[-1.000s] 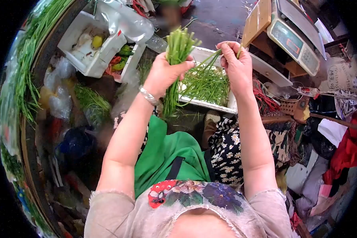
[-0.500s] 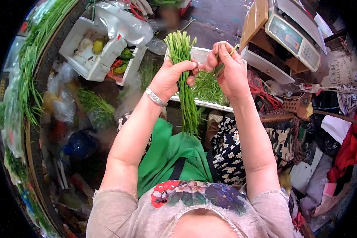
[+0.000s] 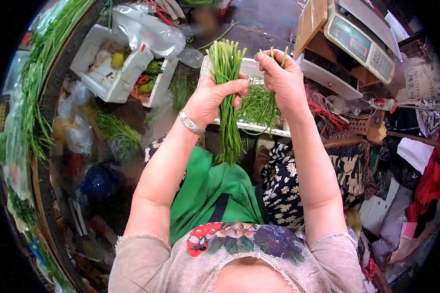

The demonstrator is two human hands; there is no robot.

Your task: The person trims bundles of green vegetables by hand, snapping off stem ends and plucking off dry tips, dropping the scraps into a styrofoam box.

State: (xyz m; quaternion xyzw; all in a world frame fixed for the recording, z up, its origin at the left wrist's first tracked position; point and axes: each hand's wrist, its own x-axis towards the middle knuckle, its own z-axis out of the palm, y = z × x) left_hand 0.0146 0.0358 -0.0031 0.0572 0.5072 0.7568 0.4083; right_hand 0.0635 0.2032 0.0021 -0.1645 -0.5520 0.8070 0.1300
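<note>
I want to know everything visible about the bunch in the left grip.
The bunch is long, thin green stalks, paler at their far ends. The left grip is closed around it part-way along; no tie shows. In view, it overlaps the white box; whether its near tips touch the green cloth is unclear.

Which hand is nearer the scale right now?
Right. The right hand, pinching a few stalks, is to the left of the scale and closer to you; the left hand, around the bunch, is farther left.
</note>
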